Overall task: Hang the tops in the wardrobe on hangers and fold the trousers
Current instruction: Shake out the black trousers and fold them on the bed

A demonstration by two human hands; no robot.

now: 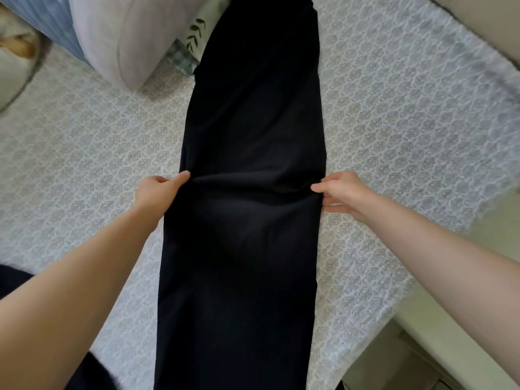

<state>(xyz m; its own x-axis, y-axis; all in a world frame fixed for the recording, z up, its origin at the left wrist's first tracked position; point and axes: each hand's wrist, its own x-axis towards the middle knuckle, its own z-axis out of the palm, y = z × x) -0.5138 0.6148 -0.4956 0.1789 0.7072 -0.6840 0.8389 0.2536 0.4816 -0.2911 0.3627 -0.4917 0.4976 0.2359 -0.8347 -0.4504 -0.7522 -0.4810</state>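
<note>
Dark navy trousers [247, 136] lie lengthwise down the middle of the bed [84, 164], folded leg on leg into one long strip. My left hand [156, 192] pinches the strip's left edge about halfway along, thumb on top. My right hand [342, 194] pinches the right edge at the same height, thumb on top and fingers tucked under the cloth. The fabric puckers in a crease between the two hands. The strip's near end runs out of view at the bottom.
The bed has a white and grey patterned cover. Pale lilac and blue striped pillows [118, 38] lie at the top left, with a leaf-print cloth [194, 32] beside them. The bed's right edge [422, 291] drops to a pale floor.
</note>
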